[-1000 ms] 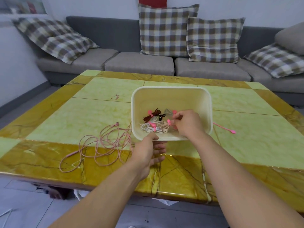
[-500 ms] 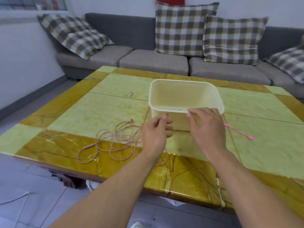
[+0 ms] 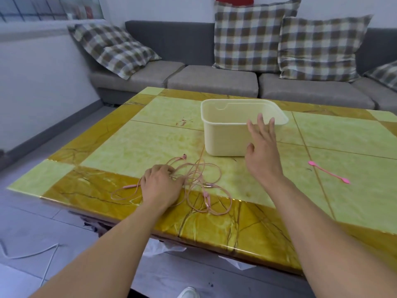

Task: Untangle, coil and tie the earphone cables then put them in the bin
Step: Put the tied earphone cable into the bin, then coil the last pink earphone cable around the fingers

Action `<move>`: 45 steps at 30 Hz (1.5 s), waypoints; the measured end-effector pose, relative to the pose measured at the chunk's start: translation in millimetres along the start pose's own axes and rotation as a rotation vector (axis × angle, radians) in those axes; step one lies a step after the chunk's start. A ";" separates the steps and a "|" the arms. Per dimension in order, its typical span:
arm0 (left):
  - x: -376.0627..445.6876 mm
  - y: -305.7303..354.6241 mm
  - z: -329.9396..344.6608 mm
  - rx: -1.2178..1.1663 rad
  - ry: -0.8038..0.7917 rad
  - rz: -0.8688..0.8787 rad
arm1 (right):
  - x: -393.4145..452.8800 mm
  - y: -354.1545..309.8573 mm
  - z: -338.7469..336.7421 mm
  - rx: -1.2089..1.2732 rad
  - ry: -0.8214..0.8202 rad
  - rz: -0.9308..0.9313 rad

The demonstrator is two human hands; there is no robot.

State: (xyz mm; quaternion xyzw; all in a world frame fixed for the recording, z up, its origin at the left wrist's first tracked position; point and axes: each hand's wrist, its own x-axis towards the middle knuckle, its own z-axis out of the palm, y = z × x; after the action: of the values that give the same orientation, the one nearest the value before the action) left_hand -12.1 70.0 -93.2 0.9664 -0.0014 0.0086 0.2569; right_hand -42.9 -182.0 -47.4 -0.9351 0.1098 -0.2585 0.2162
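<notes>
The person's left hand (image 3: 160,187) lies over the pink earphone cable (image 3: 199,183), which sprawls in loose, crossing loops on the near part of the desk (image 3: 137,147), in front of and to the left of the cream bin (image 3: 225,136). The fingers curl down onto the strands, yet whether that grip already pinches a strand or only presses on the heap cannot be told. The right hand (image 3: 261,151) hovers in front of the bin with fingers spread and nothing in it. A pink tie (image 3: 328,172) lies well apart to the right. The step in hand appears to be gathering this tangle for untangling. To do it well, the left hand would likely best pin the heap lightly while the right comes across to find a free end, such as the earbud (image 3: 184,156) at the far edge or the plug (image 3: 131,186) at the left, then draw it out slowly through the loops. Pulling hard would probably tighten the crossings into knots, so slack matters. The tie stays within reach for binding afterward.
</notes>
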 end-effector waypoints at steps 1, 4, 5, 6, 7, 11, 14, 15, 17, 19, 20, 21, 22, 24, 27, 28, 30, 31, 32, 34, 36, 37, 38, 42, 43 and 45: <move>-1.4 0.0 -0.3 -0.026 0.003 0.001 | -9.9 -3.9 3.6 0.027 0.067 -0.019; -4.7 5.5 0.5 -0.062 -0.017 0.008 | -39.7 -19.7 8.6 0.111 -0.159 -0.007; -5.8 8.3 2.4 -0.071 -0.019 0.014 | -49.3 -24.4 10.4 0.076 -0.337 0.036; -6.5 9.9 3.7 -0.080 -0.016 0.014 | -57.6 -29.4 12.5 0.018 -0.475 0.064; -8.3 13.2 4.7 -0.094 -0.014 0.015 | -61.7 -29.0 16.4 -0.030 -0.520 0.081; -18.3 24.7 6.8 -0.202 -0.032 -0.004 | -69.0 -23.1 11.5 -0.133 -0.478 0.140; -27.8 33.6 8.9 -0.240 -0.026 0.010 | -78.1 -10.5 -5.8 -0.156 -0.423 0.148; -29.8 36.9 9.4 -0.227 0.001 0.030 | -79.5 -4.5 -12.6 -0.101 -0.378 0.171; -35.4 47.2 9.4 -0.218 0.084 0.088 | -82.6 8.9 -28.8 0.082 -0.272 0.240; -42.7 62.4 10.3 -0.263 0.153 0.168 | -86.0 17.8 -46.9 0.241 -0.183 0.288; -47.5 71.4 9.3 -0.303 0.180 0.210 | -88.0 21.0 -54.2 0.272 -0.176 0.280; -54.1 80.1 8.2 -0.356 0.191 0.258 | -91.0 21.9 -62.1 0.289 -0.185 0.263; -59.5 92.0 6.5 -0.411 0.181 0.320 | -91.9 23.9 -70.7 0.317 -0.191 0.238; -71.3 111.1 3.6 -0.494 0.080 0.461 | -95.2 22.6 -89.0 0.406 -0.205 0.174; -90.1 134.6 2.4 -0.581 -0.267 0.572 | -101.8 20.5 -114.2 0.473 -0.232 0.079; -95.2 142.9 5.1 -0.621 -0.373 0.573 | -104.1 21.7 -122.4 0.487 -0.245 0.052; -101.2 149.5 6.9 -0.674 -0.526 0.547 | -106.9 20.4 -129.1 0.532 -0.260 0.015; -101.9 153.0 10.1 -0.677 -0.557 0.541 | -107.2 22.6 -130.7 0.545 -0.257 0.011; -100.2 155.6 12.3 -0.666 -0.557 0.533 | -105.6 25.2 -131.4 0.549 -0.247 0.017; -98.7 158.7 16.0 -0.638 -0.553 0.483 | -102.5 32.8 -132.7 0.573 -0.226 0.060; -97.7 161.2 17.3 -0.756 -0.591 0.420 | -99.4 41.5 -132.9 0.609 -0.233 0.110; -97.4 162.1 16.4 -0.883 -0.608 0.359 | -98.8 46.3 -132.7 0.618 -0.240 0.130; -96.4 163.7 14.9 -1.020 -0.618 0.281 | -98.4 51.1 -133.0 0.635 -0.244 0.147; -87.9 163.9 3.2 -1.413 -0.642 0.022 | -93.5 64.6 -134.3 0.784 -0.254 0.233; -87.0 163.2 1.6 -1.451 -0.647 -0.001 | -92.0 65.4 -134.6 0.780 -0.277 0.227; -85.4 163.0 -1.6 -1.532 -0.621 -0.040 | -90.1 64.9 -132.2 0.727 -0.374 0.207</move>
State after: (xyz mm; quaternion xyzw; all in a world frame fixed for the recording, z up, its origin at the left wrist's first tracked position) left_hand -98.7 -70.8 -12.4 0.4818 -0.0606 -0.2666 0.8325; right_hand -195.1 -256.7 -14.5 -0.8128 0.0637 -0.0830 0.5731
